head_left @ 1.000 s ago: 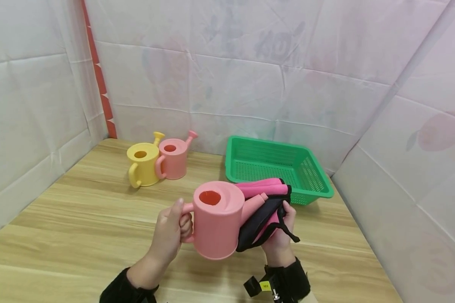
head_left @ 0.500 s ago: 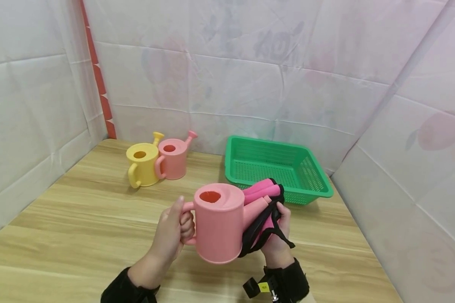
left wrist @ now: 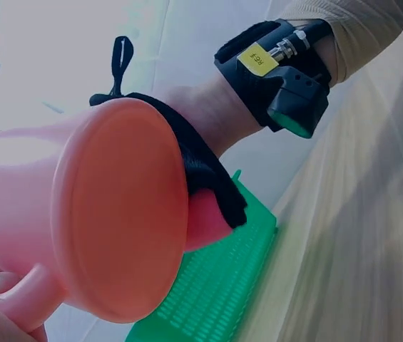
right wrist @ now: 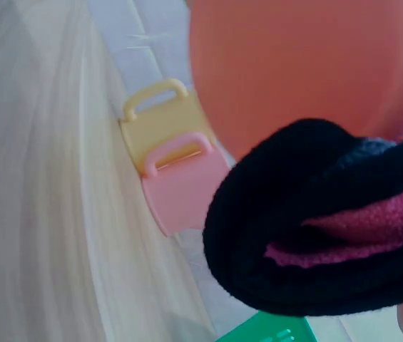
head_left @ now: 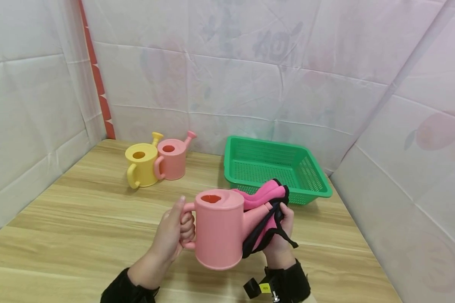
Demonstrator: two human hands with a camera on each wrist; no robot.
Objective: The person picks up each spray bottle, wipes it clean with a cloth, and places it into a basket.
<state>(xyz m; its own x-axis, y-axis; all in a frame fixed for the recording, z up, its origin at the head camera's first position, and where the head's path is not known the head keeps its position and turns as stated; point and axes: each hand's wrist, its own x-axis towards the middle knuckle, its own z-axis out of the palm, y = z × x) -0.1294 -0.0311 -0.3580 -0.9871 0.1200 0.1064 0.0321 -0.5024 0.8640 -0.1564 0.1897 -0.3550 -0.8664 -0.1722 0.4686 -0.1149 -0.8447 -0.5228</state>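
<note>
In the head view my left hand [head_left: 172, 231] grips the handle of a pink watering can [head_left: 218, 235], raised above the table. The can's round base [left wrist: 123, 214] faces the left wrist camera. My right hand [head_left: 282, 233] holds a bunched pink cloth [head_left: 267, 195] with black edging round the can's spout [head_left: 255, 219]. A black strap end dangles from the cloth near the right wrist. Close up in the right wrist view, the folded black edging [right wrist: 258, 206] lies against the can. The cloth hides part of the right hand's fingers.
Back left on the wooden table [head_left: 79, 223] stand a yellow watering can [head_left: 145, 168] and a second pink can [head_left: 176, 162], side by side. A green plastic basket [head_left: 318, 181] sits behind the right hand. White sheets [head_left: 231, 84] enclose the table's back and sides.
The held can has shifted slightly down and right, and its top opening looks narrower. The cloth has changed its folds around the spout. Both hands keep their hold.
</note>
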